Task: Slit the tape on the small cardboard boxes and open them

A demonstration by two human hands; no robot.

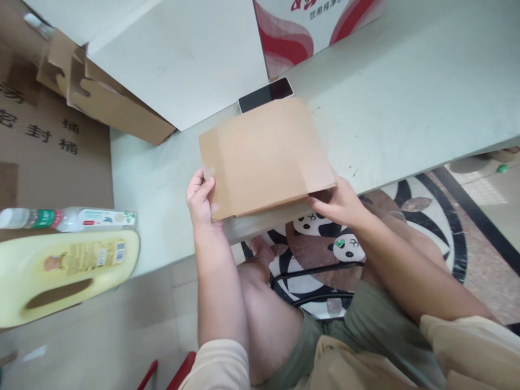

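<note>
A flat brown cardboard piece (264, 157), with a fold line near each side, is held between my two hands over the front part of the table. My left hand (200, 196) grips its left edge, the thumb on the upper face. At the lower right corner, my right hand (335, 203) is closed on the cardboard, its thumb near a dark gap under the folded flap. Most of the right fingers are hidden behind the cardboard. Just beyond its far edge lies a phone-like black device with a white rim (266, 95).
A white box (179, 59) and a red-and-white printed carton (300, 38) stand at the back of the pale table (406, 108). To the left are a large cardboard box (52, 162), a clear bottle (101, 218) and a yellow jug (122, 281). Beneath is a panda-patterned floor (349, 249).
</note>
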